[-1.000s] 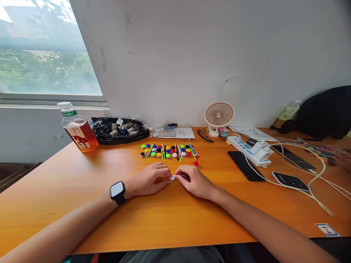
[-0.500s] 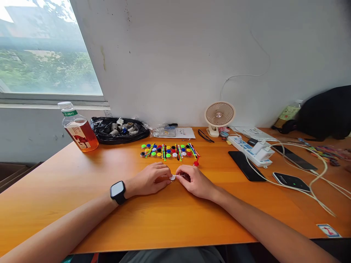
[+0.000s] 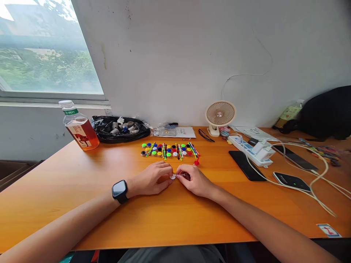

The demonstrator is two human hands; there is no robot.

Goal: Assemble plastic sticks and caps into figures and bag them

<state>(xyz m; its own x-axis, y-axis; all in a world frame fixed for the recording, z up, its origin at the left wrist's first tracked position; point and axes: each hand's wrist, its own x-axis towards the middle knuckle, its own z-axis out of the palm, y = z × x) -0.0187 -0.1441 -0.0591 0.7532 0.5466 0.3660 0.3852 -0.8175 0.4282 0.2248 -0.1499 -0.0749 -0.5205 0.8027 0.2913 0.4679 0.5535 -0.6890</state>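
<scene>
Left hand: pinching white disc; right hand: pinching slim white rod (seemingly), between surface's front and back edges; uneven finger pressure might be risking the disc slipping

The table is of wood, with an orange-brown, shiny top. At its left far side stands a bottle and beside it lies an open black plastic bag. In the middle there are small coloured discs and thin sticks, with a red piece near them. Behind are papers and a small fan. To the right lie a power strip, a flat black device and white cables.
</scene>
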